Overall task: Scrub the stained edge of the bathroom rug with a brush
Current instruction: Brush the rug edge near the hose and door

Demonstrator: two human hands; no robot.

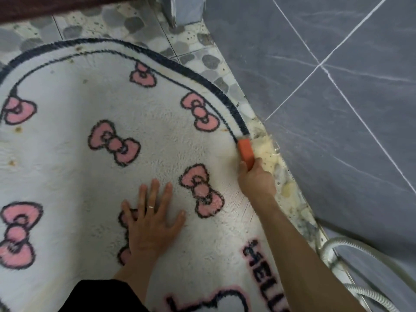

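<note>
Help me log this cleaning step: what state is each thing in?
Rug, flat on the floor, brown spots near its border
Brush, pressed on the rug's dark border, amid yellowish suds
Left hand, flat on the rug
Right hand, gripping the brush
Hose, lying on the floor

floor: pebble-pattern tiles (135,25) | right side: grey marbled tiles (337,109) | lower right: silver hose (326,246), looped

Pebble-pattern floor (139,25). White rug (157,131) with pink bows lies flat on it. Yellowish suds (267,152) beside the rug's right edge. Hose (331,243) lower right.
</note>
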